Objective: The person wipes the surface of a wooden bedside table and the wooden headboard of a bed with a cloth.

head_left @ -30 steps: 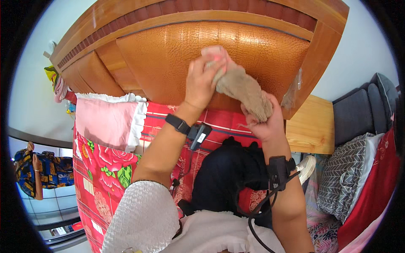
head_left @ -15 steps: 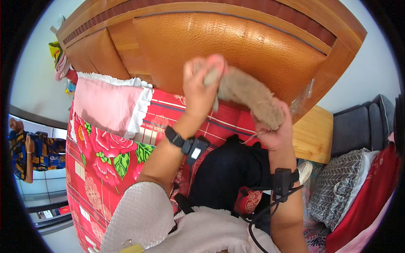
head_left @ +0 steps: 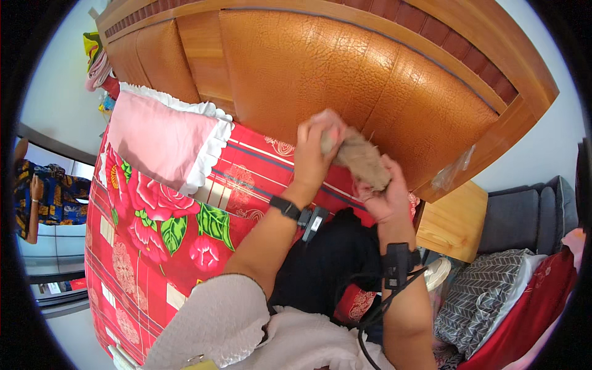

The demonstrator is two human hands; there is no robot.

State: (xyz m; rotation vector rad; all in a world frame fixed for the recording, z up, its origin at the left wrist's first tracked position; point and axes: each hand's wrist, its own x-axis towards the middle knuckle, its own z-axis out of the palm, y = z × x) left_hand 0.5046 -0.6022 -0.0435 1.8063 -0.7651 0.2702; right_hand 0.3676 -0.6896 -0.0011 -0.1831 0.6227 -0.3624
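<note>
A fuzzy, grey-brown plush thing [head_left: 361, 159] is stretched between my two hands, above my lap. Its exact kind does not show. My left hand [head_left: 316, 151] is closed around its far left end, where a pinkish part shows blurred at the fingertips. The other end sits in my right hand [head_left: 390, 190], with the thumb and fingers curled about it. Behind both hands rises the padded orange-brown headboard [head_left: 296, 68].
I sit on a bed with a red patterned sheet [head_left: 148, 271]. A pink frilled pillow [head_left: 163, 135] lies at the left. To the right are a wooden bedside top [head_left: 453, 222], a dark grey padded seat [head_left: 518, 209] and a patterned cushion [head_left: 481, 296]. Another person [head_left: 46, 197] appears far left.
My hands have come closer together, and the plush thing between them looks shorter and more bunched. The whole view has shifted slightly as well.
</note>
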